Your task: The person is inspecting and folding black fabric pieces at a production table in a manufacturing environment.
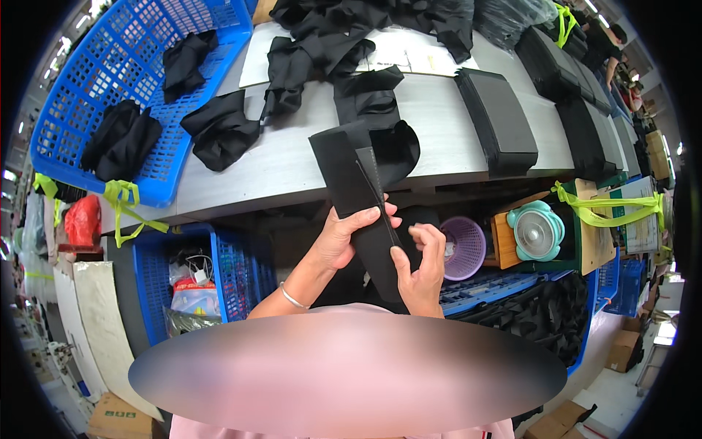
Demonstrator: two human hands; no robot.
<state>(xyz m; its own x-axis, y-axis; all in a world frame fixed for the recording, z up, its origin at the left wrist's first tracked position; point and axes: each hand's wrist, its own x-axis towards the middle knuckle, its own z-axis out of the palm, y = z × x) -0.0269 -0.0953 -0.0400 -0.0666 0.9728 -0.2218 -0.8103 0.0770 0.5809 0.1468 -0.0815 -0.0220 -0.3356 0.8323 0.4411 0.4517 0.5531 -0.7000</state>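
Well, both hands [341,235] [424,269] (bare) handle black fabric [342,170].

Fabric strip [336,168], at my left hand [345,234]: plain black with a narrow grey band
Bangle [294,298], on my left wrist: silver
Tabletop [296,157], beyond both my hands: pale grey
Basket [170,177], beyond my left hand: bright blue, latticed
Tie [121,193], on its rim: lime yellow
Bin [469,252], beside my right hand [424,262]: lilac, dotted with holes
Fan [537,230], farther right: turquoise, whitish middle

Left hand [342,235] (thumb on top) grips black strip [348,183].
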